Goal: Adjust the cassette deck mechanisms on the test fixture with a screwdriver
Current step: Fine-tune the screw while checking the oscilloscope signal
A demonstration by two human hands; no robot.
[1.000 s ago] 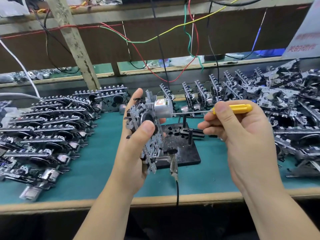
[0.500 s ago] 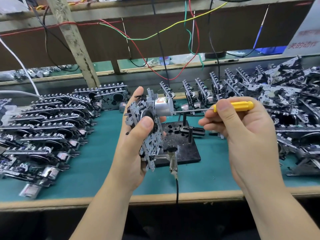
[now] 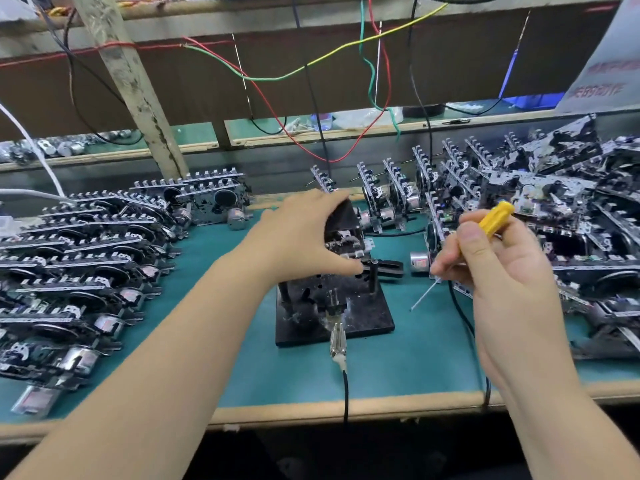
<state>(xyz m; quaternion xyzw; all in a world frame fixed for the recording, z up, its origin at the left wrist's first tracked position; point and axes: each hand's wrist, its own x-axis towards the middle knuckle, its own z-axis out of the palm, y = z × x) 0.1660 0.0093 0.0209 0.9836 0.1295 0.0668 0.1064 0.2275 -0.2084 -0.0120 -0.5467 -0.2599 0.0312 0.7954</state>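
Note:
My left hand (image 3: 304,233) grips a cassette deck mechanism (image 3: 344,233) from above, just over the back of the black test fixture (image 3: 367,317) in the middle of the bench. Whether the mechanism touches the fixture's posts I cannot tell. My right hand (image 3: 495,268) holds a screwdriver with a yellow handle (image 3: 493,216) to the right of the fixture. Its thin metal shaft (image 3: 424,296) points down and left, its tip in the air above the green mat, away from the mechanism.
Rows of cassette mechanisms (image 3: 79,268) fill the bench's left side, and a dense pile of them (image 3: 540,209) fills the right. A metal clip with a black cable (image 3: 337,344) hangs off the fixture's front edge. Coloured wires (image 3: 367,60) dangle above.
My left hand has carried the mechanism forward and down from in front of me to the fixture. The screwdriver has left the mechanism and turned from level to pointing down-left.

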